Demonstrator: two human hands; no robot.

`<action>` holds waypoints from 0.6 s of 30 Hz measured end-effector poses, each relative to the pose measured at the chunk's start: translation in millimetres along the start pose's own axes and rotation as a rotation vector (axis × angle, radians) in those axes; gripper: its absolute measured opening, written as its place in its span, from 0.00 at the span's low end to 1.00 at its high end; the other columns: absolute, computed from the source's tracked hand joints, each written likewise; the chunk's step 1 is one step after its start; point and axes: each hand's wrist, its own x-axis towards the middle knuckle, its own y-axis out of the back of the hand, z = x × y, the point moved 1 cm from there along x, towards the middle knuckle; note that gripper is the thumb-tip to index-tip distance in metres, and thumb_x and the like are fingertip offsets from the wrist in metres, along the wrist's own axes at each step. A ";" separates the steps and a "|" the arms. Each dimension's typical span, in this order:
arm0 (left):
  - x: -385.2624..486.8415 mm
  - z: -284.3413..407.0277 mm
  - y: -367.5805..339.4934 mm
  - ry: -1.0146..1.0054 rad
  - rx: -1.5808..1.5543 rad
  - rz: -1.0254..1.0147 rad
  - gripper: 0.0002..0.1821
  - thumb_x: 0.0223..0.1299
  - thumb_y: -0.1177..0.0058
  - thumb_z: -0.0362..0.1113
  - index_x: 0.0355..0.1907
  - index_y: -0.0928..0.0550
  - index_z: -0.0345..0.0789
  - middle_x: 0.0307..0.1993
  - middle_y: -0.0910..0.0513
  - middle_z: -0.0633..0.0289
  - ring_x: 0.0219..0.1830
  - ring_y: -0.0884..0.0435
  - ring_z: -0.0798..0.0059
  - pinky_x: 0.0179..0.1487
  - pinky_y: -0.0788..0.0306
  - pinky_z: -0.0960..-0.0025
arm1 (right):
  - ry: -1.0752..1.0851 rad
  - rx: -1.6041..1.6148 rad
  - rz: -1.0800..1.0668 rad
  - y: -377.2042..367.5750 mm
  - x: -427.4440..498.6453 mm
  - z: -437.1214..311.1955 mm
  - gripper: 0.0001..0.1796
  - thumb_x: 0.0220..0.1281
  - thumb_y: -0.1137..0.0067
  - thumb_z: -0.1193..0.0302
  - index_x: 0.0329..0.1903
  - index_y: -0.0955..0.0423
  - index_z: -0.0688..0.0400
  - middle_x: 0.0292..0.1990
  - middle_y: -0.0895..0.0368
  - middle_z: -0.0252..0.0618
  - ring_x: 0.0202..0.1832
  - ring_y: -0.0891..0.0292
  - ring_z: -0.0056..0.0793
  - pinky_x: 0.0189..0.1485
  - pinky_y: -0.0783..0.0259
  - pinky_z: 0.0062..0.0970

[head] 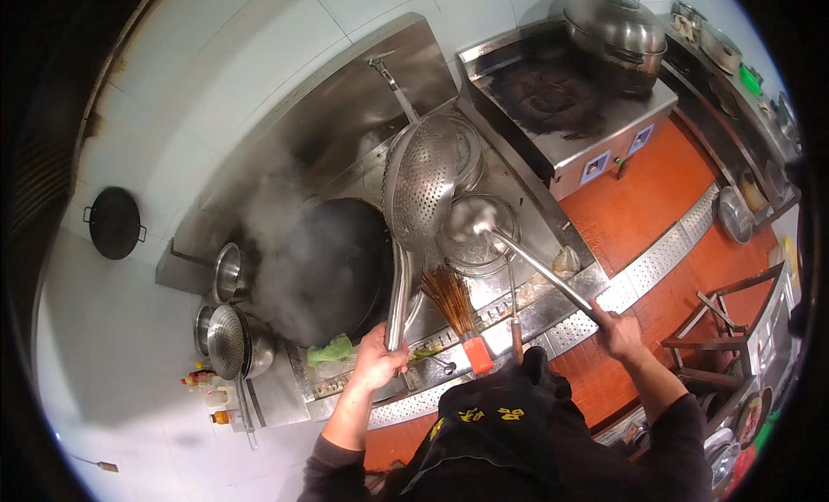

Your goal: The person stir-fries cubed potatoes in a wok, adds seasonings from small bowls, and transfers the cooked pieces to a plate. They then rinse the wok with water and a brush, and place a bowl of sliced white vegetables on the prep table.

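My left hand (378,361) grips the metal handle of a large perforated strainer (424,184), whose bowl is raised and tilted on edge beside the wok. My right hand (618,333) is closed around the far end of a long-handled ladle (544,265). Its head lies over a round metal bowl (453,250), where glare blurs the detail. At the left, a black wok (343,269) sits on the range, partly veiled by steam. Between my hands lies a bamboo wok brush (456,307) with a red-bound end.
A green cloth (330,350) lies by the wok's near rim. A faucet (392,84) rises behind the strainer. Another strainer (227,343) rests on pots at the left. Across the orange floor (622,171) stands a second stove (550,94) with a lidded pot (615,32). A metal frame (712,343) stands at right.
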 end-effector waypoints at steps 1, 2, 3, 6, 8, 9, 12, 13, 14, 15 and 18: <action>0.6 -1.6 -1.2 -0.006 -0.008 -0.007 0.17 0.45 0.49 0.18 0.41 0.29 0.28 0.24 0.25 0.63 0.19 0.25 0.77 0.23 0.29 0.73 | 0.056 0.103 0.093 -4.3 6.7 -10.7 0.39 0.48 0.45 0.74 0.68 0.35 0.46 0.26 0.19 0.44 0.24 0.22 0.47 0.29 0.25 0.42; 1.2 -2.4 -1.6 -0.010 -0.014 -0.013 0.17 0.45 0.49 0.18 0.41 0.29 0.28 0.24 0.25 0.63 0.19 0.25 0.77 0.23 0.29 0.73 | 0.090 0.174 0.196 -10.3 14.0 -23.4 0.40 0.47 0.45 0.74 0.69 0.36 0.46 0.26 0.20 0.43 0.24 0.22 0.46 0.28 0.26 0.41; 1.9 -3.1 -2.0 -0.015 -0.050 -0.031 0.17 0.44 0.49 0.18 0.41 0.29 0.28 0.24 0.25 0.63 0.19 0.25 0.77 0.24 0.29 0.73 | 0.112 0.232 0.164 -14.6 17.5 -31.7 0.40 0.47 0.45 0.74 0.69 0.36 0.46 0.27 0.20 0.43 0.25 0.22 0.46 0.29 0.25 0.41; 2.6 -2.8 -0.5 -0.024 -0.072 -0.038 0.17 0.43 0.49 0.17 0.41 0.28 0.29 0.24 0.24 0.62 0.19 0.25 0.76 0.24 0.28 0.72 | 0.071 0.169 0.058 -15.1 10.0 -33.6 0.40 0.46 0.45 0.75 0.69 0.36 0.46 0.26 0.20 0.43 0.24 0.22 0.45 0.28 0.26 0.41; 1.1 -1.7 3.0 -0.072 -0.018 0.030 0.18 0.42 0.50 0.17 0.41 0.28 0.29 0.24 0.24 0.62 0.19 0.25 0.76 0.24 0.28 0.72 | -0.003 0.004 -0.065 -3.2 -8.3 -11.3 0.40 0.46 0.45 0.75 0.69 0.35 0.46 0.25 0.20 0.43 0.24 0.22 0.44 0.28 0.26 0.41; 0.4 -1.3 4.6 -0.051 -0.010 0.054 0.17 0.42 0.50 0.17 0.40 0.28 0.29 0.24 0.24 0.61 0.19 0.25 0.76 0.24 0.28 0.72 | 0.054 0.026 0.000 2.6 -12.8 -0.8 0.40 0.46 0.45 0.74 0.69 0.35 0.46 0.24 0.20 0.43 0.23 0.22 0.44 0.27 0.26 0.41; -0.4 -0.4 5.4 -0.041 -0.077 0.030 0.17 0.42 0.51 0.17 0.39 0.28 0.29 0.24 0.24 0.61 0.19 0.25 0.76 0.24 0.28 0.72 | 0.017 0.027 0.036 0.3 -13.5 6.1 0.39 0.48 0.45 0.73 0.69 0.35 0.44 0.24 0.20 0.42 0.23 0.23 0.44 0.27 0.26 0.41; -0.3 -0.3 4.8 -0.036 -0.099 0.031 0.17 0.41 0.50 0.17 0.39 0.28 0.29 0.24 0.24 0.61 0.19 0.25 0.76 0.24 0.28 0.72 | 0.032 0.050 0.082 -4.9 -7.8 1.5 0.39 0.48 0.44 0.73 0.68 0.35 0.44 0.25 0.20 0.43 0.23 0.22 0.44 0.27 0.26 0.41; -0.3 -0.3 3.9 -0.034 -0.107 0.019 0.17 0.41 0.50 0.17 0.39 0.28 0.29 0.24 0.24 0.61 0.19 0.25 0.75 0.24 0.28 0.72 | 0.036 0.066 0.113 -11.0 -0.5 -5.1 0.39 0.48 0.44 0.72 0.68 0.35 0.43 0.25 0.20 0.43 0.24 0.22 0.44 0.27 0.26 0.41; -0.4 -0.3 2.6 -0.032 -0.115 0.008 0.17 0.41 0.50 0.17 0.39 0.28 0.29 0.24 0.24 0.60 0.19 0.25 0.75 0.23 0.28 0.72 | 0.043 0.103 0.123 -17.4 7.0 -12.5 0.39 0.48 0.44 0.72 0.69 0.36 0.43 0.26 0.20 0.44 0.24 0.22 0.44 0.27 0.26 0.41; -1.1 0.3 -0.9 -0.043 -0.094 -0.011 0.17 0.41 0.50 0.17 0.39 0.28 0.29 0.24 0.24 0.60 0.19 0.25 0.75 0.23 0.28 0.72 | -0.013 0.072 0.048 -23.4 6.8 -15.3 0.40 0.49 0.46 0.73 0.70 0.38 0.41 0.25 0.21 0.46 0.26 0.22 0.48 0.29 0.26 0.43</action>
